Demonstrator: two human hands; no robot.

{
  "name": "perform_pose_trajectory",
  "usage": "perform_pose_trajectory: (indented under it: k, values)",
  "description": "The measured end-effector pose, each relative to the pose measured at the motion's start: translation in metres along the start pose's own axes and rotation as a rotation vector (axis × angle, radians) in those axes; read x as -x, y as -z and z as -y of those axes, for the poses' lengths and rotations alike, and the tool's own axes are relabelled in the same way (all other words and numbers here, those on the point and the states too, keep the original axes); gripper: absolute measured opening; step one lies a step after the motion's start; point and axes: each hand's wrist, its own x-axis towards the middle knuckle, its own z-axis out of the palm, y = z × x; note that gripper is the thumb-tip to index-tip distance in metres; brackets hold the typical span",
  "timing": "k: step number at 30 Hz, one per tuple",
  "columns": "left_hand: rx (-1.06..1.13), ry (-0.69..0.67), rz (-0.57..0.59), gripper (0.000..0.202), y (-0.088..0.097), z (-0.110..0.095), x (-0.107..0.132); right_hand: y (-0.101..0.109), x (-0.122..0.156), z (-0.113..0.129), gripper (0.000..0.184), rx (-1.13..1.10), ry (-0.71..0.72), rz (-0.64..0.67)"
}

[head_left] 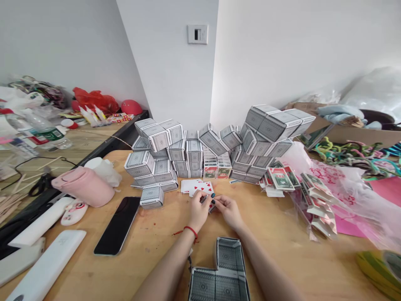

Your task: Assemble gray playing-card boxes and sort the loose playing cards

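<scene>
My left hand (199,207), with a red string bracelet on its wrist, is closed on a playing card (211,207). The fingers of my right hand (228,210) pinch the same card at its right edge. Just beyond the hands lie loose playing cards (191,185), face up with red hearts. Between my forearms sits an L-shaped block of joined card boxes (230,255). A single card cube (152,197) stands left of my hands. Behind are stacked card cubes on the left (147,167) and right (260,146), with upright card decks (210,166) between them.
At left lie a black-screened phone (118,225), a pink cup (86,187) and a white power bank (46,267). Opened card packs (316,200) and clear plastic (360,205) cover the right side. A yellow-green tape roll (376,269) sits at the near right edge.
</scene>
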Motion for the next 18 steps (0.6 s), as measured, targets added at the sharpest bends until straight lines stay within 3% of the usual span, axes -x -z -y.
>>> perform_pose_trajectory:
  k: [10, 18]
  values:
    - [0.084, 0.079, 0.036, 0.021, -0.004, 0.000, 0.001, -0.007, 0.007, 0.006, 0.017, 0.331, 0.120, -0.202]
    - [-0.004, -0.005, -0.005, 0.020, 0.000, 0.000, -0.005, -0.011, 0.004, 0.007, 0.022, 0.275, 0.053, -0.146]
